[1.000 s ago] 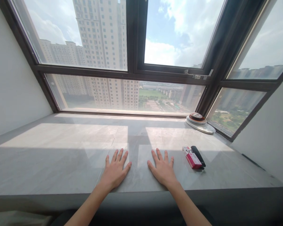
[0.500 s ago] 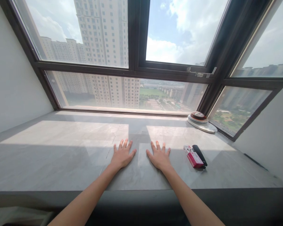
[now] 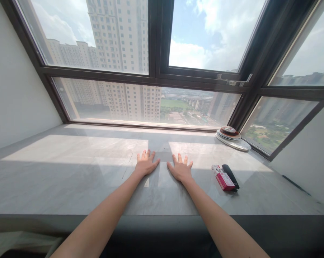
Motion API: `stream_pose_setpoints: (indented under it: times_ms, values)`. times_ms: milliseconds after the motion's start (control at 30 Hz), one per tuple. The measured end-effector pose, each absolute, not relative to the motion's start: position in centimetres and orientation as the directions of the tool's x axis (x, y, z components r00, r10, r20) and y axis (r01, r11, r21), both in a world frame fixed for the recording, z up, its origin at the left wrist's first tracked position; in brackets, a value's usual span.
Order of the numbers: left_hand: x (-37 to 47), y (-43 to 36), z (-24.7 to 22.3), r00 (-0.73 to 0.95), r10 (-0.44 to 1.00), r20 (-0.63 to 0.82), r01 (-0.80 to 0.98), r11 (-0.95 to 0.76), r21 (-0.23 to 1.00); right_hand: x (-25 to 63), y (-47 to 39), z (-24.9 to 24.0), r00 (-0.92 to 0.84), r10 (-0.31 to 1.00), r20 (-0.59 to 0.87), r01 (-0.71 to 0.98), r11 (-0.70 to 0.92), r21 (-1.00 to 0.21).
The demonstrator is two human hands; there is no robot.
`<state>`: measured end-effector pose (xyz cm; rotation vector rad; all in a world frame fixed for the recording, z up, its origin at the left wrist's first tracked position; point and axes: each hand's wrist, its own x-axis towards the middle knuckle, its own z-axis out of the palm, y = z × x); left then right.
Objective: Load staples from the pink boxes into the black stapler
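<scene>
Palm down on the grey stone-like sill (image 3: 70, 182), my left hand (image 3: 146, 163) has its fingers spread and holds nothing. My right hand (image 3: 180, 168) rests the same way a short distance to the right, with its fingers apart. To the right of my right hand lie a pink and white box (image 3: 224, 181) and a black object (image 3: 230, 175), side by side and touching. The black object looks like a stapler.
At the back right corner of the sill is a stack of round, plate-like pieces (image 3: 233, 141). A dark window frame (image 3: 151, 81) runs along the back. White walls (image 3: 24, 96) bound both sides. A thin dark strip (image 3: 296, 185) lies by the right wall.
Both hands have slid forward on the sill, toward the window. My left hand has also moved right, a little closer to my right hand. The view has shifted slightly.
</scene>
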<state>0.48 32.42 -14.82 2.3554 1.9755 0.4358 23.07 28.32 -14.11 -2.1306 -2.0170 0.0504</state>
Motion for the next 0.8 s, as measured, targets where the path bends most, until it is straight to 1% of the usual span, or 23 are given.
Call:
stream_pose_setpoints:
  times_ms: [133, 267, 500, 667, 800]
  values:
    - [1.1, 34.5, -14.8, 0.175, 0.971, 0.165, 0.956, -0.208, 0.206, 22.7, 29.7, -14.2, 0.064, 0.99, 0.128, 0.985, -0.043, -0.165]
    - [2.2, 36.4, -14.5, 0.231, 0.961, 0.154, 0.945, -0.26, 0.201, 22.1, 31.1, -14.0, 0.091, 0.99, 0.103, 0.983, -0.073, -0.167]
    - [4.2, 39.4, -14.4, 0.267, 0.952, 0.15, 0.932, -0.295, 0.21, 21.3, 33.0, -13.7, 0.125, 0.988, 0.095, 0.974, -0.104, -0.203]
    - [4.5, 39.9, -14.3, 0.294, 0.944, 0.152, 0.92, -0.322, 0.222, 21.2, 33.9, -13.3, 0.133, 0.989, 0.063, 0.968, -0.116, -0.223]
    - [4.5, 39.5, -14.2, 0.311, 0.936, 0.163, 0.911, -0.343, 0.228, 21.1, 34.4, -12.9, 0.134, 0.988, 0.071, 0.963, -0.113, -0.246]
